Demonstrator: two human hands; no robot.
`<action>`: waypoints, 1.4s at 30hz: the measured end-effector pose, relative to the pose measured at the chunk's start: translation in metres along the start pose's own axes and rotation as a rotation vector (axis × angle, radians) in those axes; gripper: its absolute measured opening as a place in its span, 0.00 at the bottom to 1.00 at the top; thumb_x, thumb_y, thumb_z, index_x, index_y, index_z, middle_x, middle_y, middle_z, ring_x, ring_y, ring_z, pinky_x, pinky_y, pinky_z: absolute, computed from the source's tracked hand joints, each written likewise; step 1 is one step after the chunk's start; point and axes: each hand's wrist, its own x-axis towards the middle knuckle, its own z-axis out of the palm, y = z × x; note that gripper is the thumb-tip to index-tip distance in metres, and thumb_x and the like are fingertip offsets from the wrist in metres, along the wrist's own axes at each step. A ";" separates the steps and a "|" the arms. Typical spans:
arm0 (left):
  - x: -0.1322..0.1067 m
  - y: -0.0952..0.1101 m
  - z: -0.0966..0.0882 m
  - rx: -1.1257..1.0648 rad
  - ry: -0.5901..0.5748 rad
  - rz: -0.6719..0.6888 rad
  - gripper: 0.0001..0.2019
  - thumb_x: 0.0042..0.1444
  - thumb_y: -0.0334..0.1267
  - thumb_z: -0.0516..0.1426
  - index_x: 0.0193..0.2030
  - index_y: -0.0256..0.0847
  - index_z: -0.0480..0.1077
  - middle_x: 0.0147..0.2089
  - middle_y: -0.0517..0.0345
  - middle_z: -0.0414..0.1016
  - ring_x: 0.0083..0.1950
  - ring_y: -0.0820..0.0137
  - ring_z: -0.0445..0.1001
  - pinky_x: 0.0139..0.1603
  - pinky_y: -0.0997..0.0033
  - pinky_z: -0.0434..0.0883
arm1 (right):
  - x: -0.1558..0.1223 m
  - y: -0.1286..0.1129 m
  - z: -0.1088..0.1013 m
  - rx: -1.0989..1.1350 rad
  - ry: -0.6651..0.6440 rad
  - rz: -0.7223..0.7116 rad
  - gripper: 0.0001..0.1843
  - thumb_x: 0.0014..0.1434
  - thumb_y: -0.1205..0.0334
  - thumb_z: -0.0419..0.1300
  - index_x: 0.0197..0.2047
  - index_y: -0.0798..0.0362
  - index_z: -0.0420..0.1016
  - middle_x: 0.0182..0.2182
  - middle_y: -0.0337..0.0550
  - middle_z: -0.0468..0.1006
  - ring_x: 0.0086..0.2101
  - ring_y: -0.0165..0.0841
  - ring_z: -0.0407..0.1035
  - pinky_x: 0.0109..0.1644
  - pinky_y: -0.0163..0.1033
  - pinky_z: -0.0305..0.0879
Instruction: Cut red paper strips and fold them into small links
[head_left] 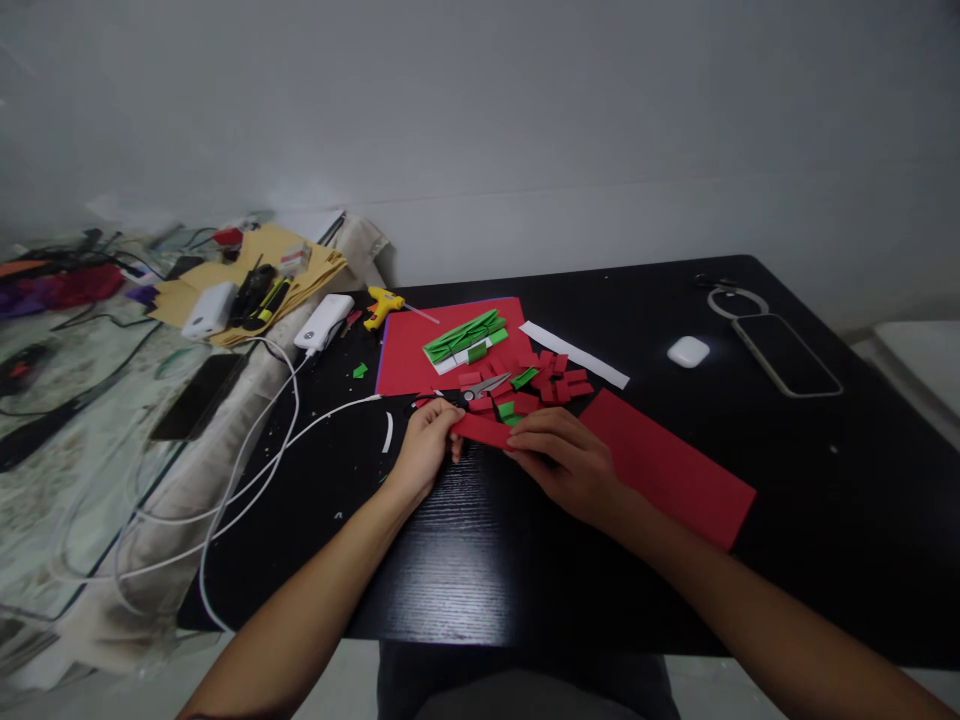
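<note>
A narrow strip of red paper (pixel 482 430) is stretched between my two hands above the black table. My left hand (pixel 426 447) pinches its left end, and my right hand (pixel 564 455) grips the right end with fingers closed. Just behind the strip lie scissors (pixel 487 386) with their blades pointing right; their handles are partly hidden by my left hand. Around them is a loose heap of small folded red paper pieces (pixel 559 378), with a few green pieces (pixel 525 378) among them. A larger red sheet (pixel 667 465) lies partly under my right forearm.
Folded green strips (pixel 466 337) rest on a red sheet (pixel 405 350) at the back. Near them are a yellow glue gun (pixel 382 306) and a white strip (pixel 576 354). White cables (pixel 289 440) cross the left side. A white earbud case (pixel 688 351) and a phone (pixel 786 355) lie right.
</note>
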 end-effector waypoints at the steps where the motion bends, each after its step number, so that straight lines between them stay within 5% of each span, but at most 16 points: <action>1: 0.000 0.000 0.000 0.001 0.001 -0.002 0.13 0.50 0.39 0.61 0.23 0.40 0.62 0.16 0.68 0.61 0.15 0.78 0.60 0.15 0.78 0.58 | 0.000 0.000 0.000 -0.003 -0.002 -0.006 0.12 0.61 0.73 0.64 0.44 0.48 0.78 0.37 0.44 0.82 0.40 0.36 0.76 0.46 0.46 0.76; 30: 0.002 0.002 0.000 -0.007 -0.014 -0.015 0.14 0.49 0.39 0.63 0.23 0.40 0.61 0.17 0.69 0.59 0.15 0.79 0.59 0.15 0.79 0.58 | -0.005 -0.002 -0.004 -0.034 -0.064 -0.080 0.13 0.61 0.76 0.61 0.44 0.50 0.76 0.39 0.45 0.82 0.42 0.36 0.77 0.48 0.44 0.77; 42: -0.005 0.009 0.004 -0.056 -0.097 -0.335 0.13 0.49 0.43 0.59 0.22 0.40 0.61 0.17 0.65 0.60 0.15 0.77 0.58 0.14 0.76 0.59 | -0.012 0.003 0.003 -0.031 -0.005 0.274 0.08 0.66 0.67 0.61 0.46 0.49 0.78 0.39 0.42 0.85 0.38 0.34 0.80 0.43 0.37 0.75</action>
